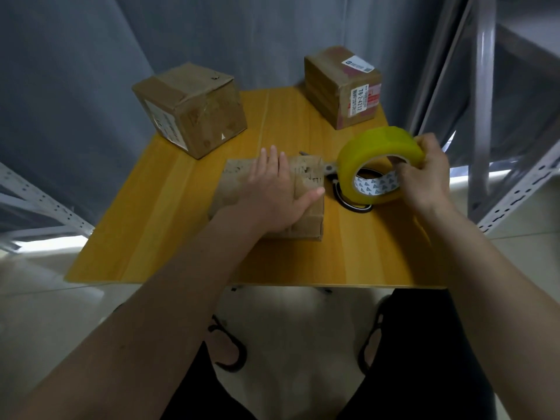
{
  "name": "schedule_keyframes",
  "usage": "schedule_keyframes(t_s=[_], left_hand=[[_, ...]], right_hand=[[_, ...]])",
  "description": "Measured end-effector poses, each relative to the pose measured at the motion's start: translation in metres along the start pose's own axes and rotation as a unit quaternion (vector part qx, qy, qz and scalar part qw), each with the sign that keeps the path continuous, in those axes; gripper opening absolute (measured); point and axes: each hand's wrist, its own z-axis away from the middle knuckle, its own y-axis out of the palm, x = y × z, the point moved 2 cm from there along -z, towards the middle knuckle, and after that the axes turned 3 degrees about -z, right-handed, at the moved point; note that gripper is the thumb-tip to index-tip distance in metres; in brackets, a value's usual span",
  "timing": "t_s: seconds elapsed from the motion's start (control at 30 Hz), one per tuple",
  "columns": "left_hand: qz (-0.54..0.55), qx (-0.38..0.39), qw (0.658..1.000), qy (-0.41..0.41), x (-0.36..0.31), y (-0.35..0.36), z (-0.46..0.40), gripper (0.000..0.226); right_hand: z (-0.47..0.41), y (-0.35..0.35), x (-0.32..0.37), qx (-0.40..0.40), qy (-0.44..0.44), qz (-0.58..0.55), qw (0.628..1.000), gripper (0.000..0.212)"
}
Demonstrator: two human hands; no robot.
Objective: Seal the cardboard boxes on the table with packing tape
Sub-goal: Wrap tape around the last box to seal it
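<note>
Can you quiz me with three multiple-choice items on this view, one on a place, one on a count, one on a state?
1. Where is the black-handled pair of scissors?
A. On the far left box
B. On the yellow wooden table, behind the held tape roll
C. On the floor

2. How many brown cardboard boxes are on the table?
A. Two
B. Three
C. Five

3. What is the left hand doing?
A. Lying flat on the nearest brown cardboard box
B. Gripping the scissors
C. Hanging off the table

Answers: 1 B, the handles show through and below the yellow roll of packing tape held up in the right hand. 2 B, the near one, the far left box and the far right labelled box. 3 A, palm down with fingers spread on its top.
</note>
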Motion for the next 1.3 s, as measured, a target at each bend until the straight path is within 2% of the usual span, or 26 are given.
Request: schedule_keyframes(t_s=[0.2,0.37,0.57,0.93,1.0,1.1,1.2,1.3], left_hand=[[-0.007,0.027,0.999,0.038,-0.002,0.0,0.001,0.074],[0.011,0.055,0.998,0.009,-0.014,-0.002,-0.003,0.075],[0.02,-0.021,0.998,0.061,-0.032,0.001,0.001,0.069],[0.072,0.039,0.996,0.018,-0.047,-0.004,-0.004,0.071],[0.081,0.063,0.995,0.016,-0.045,-0.009,-0.006,0.077],[0.1,0.129,0.986,0.025,-0.035,-0.024,-0.008,0.111],[0.044,0.182,0.981,0.044,-0.023,-0.037,-0.014,0.141],[-0.016,0.191,0.979,0.072,-0.017,-0.037,-0.022,0.153]], right_hand=[[-0.004,0.003,0.001,-0.021,-0.013,0.043,0.999,0.027],[-0.005,0.004,0.002,-0.022,-0.008,0.05,0.998,0.027],[-0.007,0.004,0.001,-0.02,-0.001,0.052,0.998,0.026],[-0.005,0.001,-0.003,-0.044,0.016,0.056,0.997,0.034],[-0.003,-0.001,-0.006,-0.051,0.029,0.04,0.997,0.036],[-0.002,0.0,-0.009,-0.04,0.053,0.014,0.998,0.035],[-0.003,0.002,-0.01,-0.032,0.063,0.019,0.997,0.034],[-0.005,0.003,-0.01,-0.032,0.071,0.01,0.997,0.033]])
